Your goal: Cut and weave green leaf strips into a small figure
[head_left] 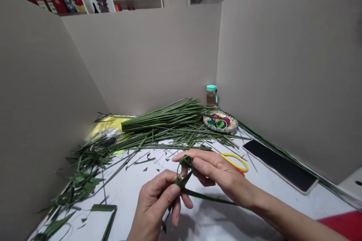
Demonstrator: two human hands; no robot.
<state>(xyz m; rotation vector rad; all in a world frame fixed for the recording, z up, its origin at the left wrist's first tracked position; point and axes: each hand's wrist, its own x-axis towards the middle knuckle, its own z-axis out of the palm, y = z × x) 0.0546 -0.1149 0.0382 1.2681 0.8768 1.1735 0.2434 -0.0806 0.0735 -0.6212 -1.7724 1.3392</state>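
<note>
So, our left hand (154, 199) pinches the green leaf strip (183, 180) between thumb and fingers, just where the strip crosses itself and forms a small loop. Our right hand (215, 173) reaches in from the lower right with its fingers curved, and its thumb and forefinger close on the top of that loop. Both hands hold the strip up off the surface (127, 192). The left hand is nearer to us, and the right hand is a little farther out, toward the long bundle of leaf strips (164, 118). From the crossing, the strip's long free tail runs down and to the right, passing beneath the right hand, while a short end hangs down below the left hand.

The hands work in front of the bundle, with loose leaf scraps (147, 160) lying between them and it. A woven round tray (220, 122) sits just right of the bundle, and a jar with a teal lid (210, 96) stands beyond it. Yellow-handled scissors (234, 162) and a black-screened phone (279, 165) lie nearer us, off to its right.
</note>
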